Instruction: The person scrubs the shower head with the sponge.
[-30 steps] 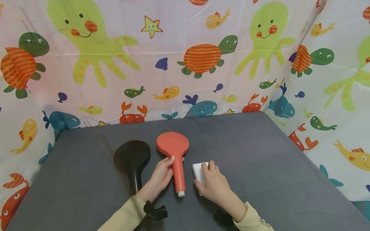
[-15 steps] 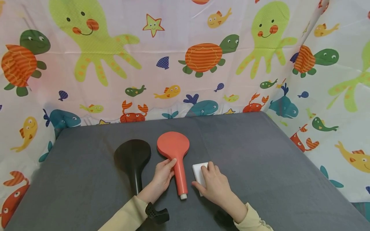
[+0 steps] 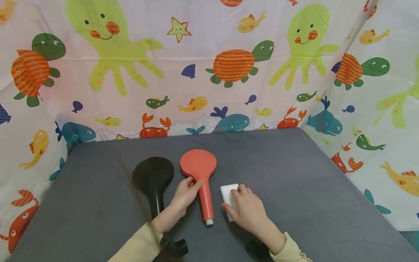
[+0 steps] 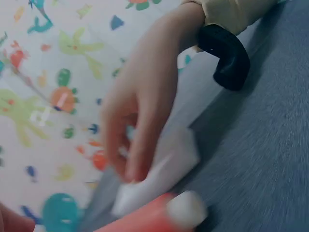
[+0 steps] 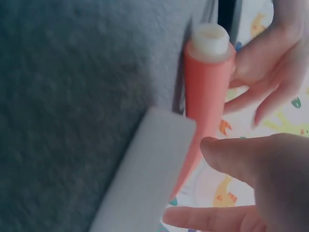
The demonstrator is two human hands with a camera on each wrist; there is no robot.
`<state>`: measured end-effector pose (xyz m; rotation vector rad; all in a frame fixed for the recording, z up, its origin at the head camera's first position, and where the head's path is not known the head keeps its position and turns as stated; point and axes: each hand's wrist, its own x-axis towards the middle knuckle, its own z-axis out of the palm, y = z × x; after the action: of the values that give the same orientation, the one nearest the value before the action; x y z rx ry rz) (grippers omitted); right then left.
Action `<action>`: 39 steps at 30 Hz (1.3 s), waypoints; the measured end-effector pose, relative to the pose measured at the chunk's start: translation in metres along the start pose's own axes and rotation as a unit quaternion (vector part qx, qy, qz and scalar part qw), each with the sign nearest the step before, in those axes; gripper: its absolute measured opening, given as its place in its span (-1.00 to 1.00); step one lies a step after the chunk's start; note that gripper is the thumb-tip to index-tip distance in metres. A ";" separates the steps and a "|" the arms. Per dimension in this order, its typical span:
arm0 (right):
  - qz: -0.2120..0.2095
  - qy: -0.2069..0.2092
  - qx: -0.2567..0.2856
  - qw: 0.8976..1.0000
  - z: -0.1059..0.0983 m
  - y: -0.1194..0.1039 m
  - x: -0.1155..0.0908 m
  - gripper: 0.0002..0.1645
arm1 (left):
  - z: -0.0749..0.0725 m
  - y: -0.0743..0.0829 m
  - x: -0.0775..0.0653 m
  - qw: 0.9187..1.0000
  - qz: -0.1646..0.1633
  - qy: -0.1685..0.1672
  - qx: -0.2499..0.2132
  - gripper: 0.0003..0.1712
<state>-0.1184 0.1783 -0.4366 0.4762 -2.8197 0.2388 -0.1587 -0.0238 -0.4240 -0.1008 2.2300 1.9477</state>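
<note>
A red paddle (image 3: 198,163) with a round head, straight handle and white end plug (image 3: 209,221) lies mid-table. Beside its neck is my left hand (image 3: 182,195), thumb and fingertips close to the left edge; in the right wrist view this hand (image 5: 273,63) hangs loosely behind the handle. My right hand (image 3: 250,210) hovers over a white rectangular block (image 3: 228,193), right of the handle. Its thumb (image 5: 231,154) and finger look apart from the block in the right wrist view. Whether other fingertips touch it is hidden.
A black paddle (image 3: 153,174) of similar shape lies left of the red one, its lower end hidden by my left arm. Grey cloth (image 3: 278,163) covers the table. A curtain (image 3: 196,36) printed with sea animals hangs behind and at both sides.
My left hand has let go of the red paddle's neck, its fingers coming out from underneath. The right hand stays over the white block. The head view has shifted slightly.
</note>
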 end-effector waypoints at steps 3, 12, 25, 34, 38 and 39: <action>0.002 0.021 0.014 1.000 -0.006 0.005 0.000 -0.51 | -0.022 0.008 -0.011 0.997 0.071 -0.020 -0.012 -0.52; 0.027 0.009 0.025 0.999 -0.017 0.009 -0.004 -0.41 | -0.091 -0.011 -0.032 0.939 0.281 0.142 0.141 -0.83; 0.059 -0.041 0.030 0.997 -0.007 0.000 -0.003 -0.33 | -0.102 -0.033 -0.038 0.997 -0.042 0.024 0.053 -0.27; 0.042 -0.034 0.028 0.998 0.000 -0.006 0.002 -0.31 | -0.103 -0.040 -0.028 0.992 -0.080 0.051 -0.082 -0.72; 0.042 -0.041 0.037 0.998 0.001 -0.010 0.006 -0.33 | -0.110 -0.043 -0.027 0.991 -0.063 0.000 -0.121 -0.61; 0.041 -0.044 0.040 0.997 0.001 -0.010 0.007 -0.34 | -0.113 -0.042 -0.028 0.989 -0.059 -0.017 -0.133 -0.55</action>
<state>-0.1212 0.1665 -0.4343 0.3974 -2.9286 0.3565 -0.1346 -0.1433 -0.4457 -0.2263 1.8861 2.1518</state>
